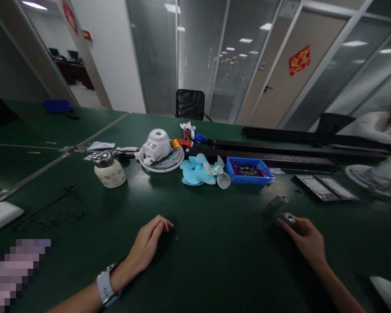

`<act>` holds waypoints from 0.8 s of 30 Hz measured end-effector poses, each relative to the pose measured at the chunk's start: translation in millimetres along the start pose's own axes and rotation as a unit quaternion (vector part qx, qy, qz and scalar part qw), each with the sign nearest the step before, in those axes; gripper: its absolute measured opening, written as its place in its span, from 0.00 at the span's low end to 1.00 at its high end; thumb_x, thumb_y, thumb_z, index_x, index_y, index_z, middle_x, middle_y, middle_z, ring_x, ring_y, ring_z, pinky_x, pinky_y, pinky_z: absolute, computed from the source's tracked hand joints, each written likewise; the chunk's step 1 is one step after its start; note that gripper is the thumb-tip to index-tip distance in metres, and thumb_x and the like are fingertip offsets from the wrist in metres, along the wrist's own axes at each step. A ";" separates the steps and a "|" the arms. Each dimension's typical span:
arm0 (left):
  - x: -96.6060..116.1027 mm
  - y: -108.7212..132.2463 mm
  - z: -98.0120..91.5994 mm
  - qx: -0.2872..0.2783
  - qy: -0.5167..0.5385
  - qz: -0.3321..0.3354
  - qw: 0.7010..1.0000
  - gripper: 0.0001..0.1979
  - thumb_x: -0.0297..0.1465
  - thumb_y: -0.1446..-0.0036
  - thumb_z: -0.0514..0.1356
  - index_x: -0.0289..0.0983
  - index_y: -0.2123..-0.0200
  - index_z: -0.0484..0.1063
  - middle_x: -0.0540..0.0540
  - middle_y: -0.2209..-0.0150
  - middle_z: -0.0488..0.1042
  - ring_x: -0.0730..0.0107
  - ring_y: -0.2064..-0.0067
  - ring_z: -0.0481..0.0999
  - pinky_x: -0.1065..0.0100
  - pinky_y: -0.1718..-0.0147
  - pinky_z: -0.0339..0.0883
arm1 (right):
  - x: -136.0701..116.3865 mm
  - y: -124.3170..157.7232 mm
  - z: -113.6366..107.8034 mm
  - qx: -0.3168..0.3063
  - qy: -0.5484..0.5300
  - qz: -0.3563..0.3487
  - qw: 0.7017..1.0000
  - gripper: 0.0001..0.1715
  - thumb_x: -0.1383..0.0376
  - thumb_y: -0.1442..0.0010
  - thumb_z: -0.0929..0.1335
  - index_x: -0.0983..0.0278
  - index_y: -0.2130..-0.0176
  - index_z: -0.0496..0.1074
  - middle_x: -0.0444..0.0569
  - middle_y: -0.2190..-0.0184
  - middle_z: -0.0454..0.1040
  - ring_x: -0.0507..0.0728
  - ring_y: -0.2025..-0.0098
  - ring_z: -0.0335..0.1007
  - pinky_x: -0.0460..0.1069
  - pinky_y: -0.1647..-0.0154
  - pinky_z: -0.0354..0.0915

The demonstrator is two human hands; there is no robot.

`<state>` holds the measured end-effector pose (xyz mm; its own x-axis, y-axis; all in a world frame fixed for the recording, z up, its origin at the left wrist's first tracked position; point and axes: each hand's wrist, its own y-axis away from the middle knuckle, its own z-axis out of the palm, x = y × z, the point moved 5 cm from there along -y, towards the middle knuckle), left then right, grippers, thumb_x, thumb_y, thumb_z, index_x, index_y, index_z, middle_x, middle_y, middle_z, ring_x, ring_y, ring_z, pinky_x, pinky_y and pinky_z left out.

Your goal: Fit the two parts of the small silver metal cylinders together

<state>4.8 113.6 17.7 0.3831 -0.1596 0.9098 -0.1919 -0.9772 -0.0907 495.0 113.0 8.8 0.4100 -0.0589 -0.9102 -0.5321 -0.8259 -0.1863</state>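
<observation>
My right hand (308,239) holds a small metal cylinder (289,218) between thumb and fingers, low over the green table. Just beyond it stands a similar metal cylinder (283,199), slightly blurred. Both have a pale round end with a dark centre; their exact kind is unclear. My left hand (150,241) rests on the table, fingers curled and drawn together. Whatever those fingers may hold is hidden. A tiny ring-shaped piece, perhaps a nut (177,238), lies right of my left fingertips, apart from them.
Across the table are a cream jar (112,174), a white fan housing (158,148), blue fan blades (195,169), a blue tray of wires (247,178) and long black rails (267,154). Glasses (55,217) lie left, flat panels (326,187) right. A person sits far right.
</observation>
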 end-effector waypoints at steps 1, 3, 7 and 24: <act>-0.4 0.0 -0.1 -0.001 0.001 -0.001 1.000 0.18 0.39 0.33 0.43 0.38 0.69 0.65 0.43 0.62 0.76 0.62 0.57 0.73 0.64 0.58 0.65 | 5.0 -2.9 -4.0 0.007 -0.004 0.005 1.000 0.35 0.47 0.68 0.78 0.64 0.64 0.72 0.54 0.63 0.79 0.64 0.59 0.77 0.58 0.54 0.74; -0.6 0.0 -0.4 -0.003 0.001 0.000 1.000 0.17 0.38 0.33 0.44 0.38 0.69 0.65 0.43 0.61 0.76 0.63 0.56 0.73 0.64 0.57 0.65 | 11.9 -7.6 -8.9 0.024 -0.012 0.004 1.000 0.36 0.47 0.68 0.78 0.64 0.63 0.71 0.54 0.63 0.78 0.65 0.58 0.76 0.59 0.53 0.73; 1.2 -0.1 -1.7 0.000 -0.003 0.008 1.000 0.16 0.38 0.34 0.44 0.38 0.69 0.66 0.44 0.62 0.76 0.63 0.57 0.74 0.65 0.59 0.66 | 4.9 -7.0 -9.2 0.040 0.017 -0.063 0.997 0.39 0.45 0.62 0.76 0.64 0.58 0.68 0.57 0.59 0.76 0.66 0.55 0.74 0.63 0.50 0.69; 3.8 1.5 -1.7 0.002 -0.003 0.015 1.000 0.16 0.37 0.34 0.44 0.38 0.70 0.64 0.43 0.63 0.75 0.63 0.57 0.74 0.64 0.59 0.66 | -136.1 146.9 234.1 -0.474 0.119 -0.357 0.796 0.25 0.47 0.44 0.70 0.52 0.49 0.74 0.44 0.68 0.73 0.52 0.69 0.67 0.48 0.64 0.59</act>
<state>4.4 111.7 21.8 0.3832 -0.1895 0.9040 -0.1995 -0.9726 -0.1193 187.6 131.0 18.7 0.5471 0.6035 -0.5801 0.6507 -0.7425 -0.1589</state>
